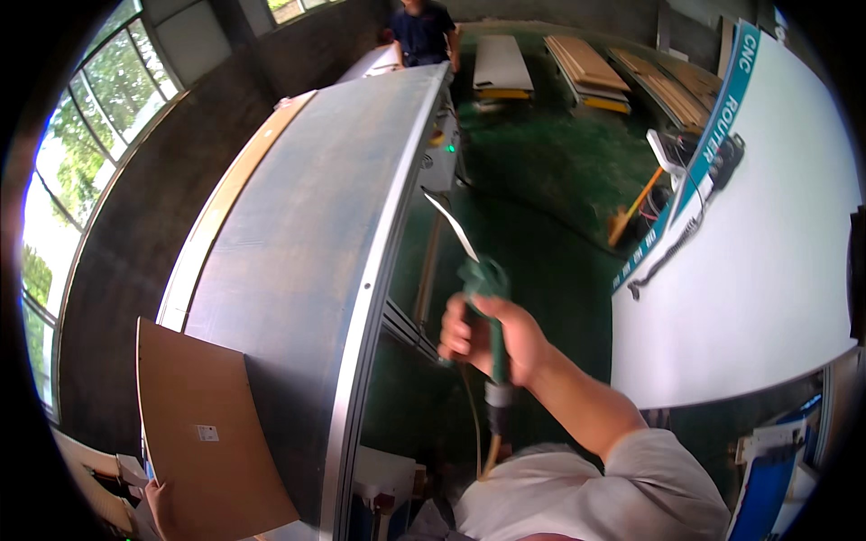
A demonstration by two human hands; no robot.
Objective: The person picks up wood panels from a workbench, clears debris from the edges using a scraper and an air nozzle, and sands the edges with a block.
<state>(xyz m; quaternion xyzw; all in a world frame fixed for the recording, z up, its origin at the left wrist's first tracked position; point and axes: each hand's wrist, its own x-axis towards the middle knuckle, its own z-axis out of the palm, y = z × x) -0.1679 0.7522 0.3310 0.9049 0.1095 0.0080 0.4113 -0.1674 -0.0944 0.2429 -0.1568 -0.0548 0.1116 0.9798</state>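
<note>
- Our right hand (525, 338) is wrapped around the air gun (487, 276), nozzle (452, 225) pointing ahead, likely for free aim
- Well left of that grip, our left hand (160, 507) clasps the board (200, 392) edge, seemingly to steady it over the table (289, 207)

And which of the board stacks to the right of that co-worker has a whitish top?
The leftmost stack, closest to the co-worker; the other stacks have brown boards on top.
</note>
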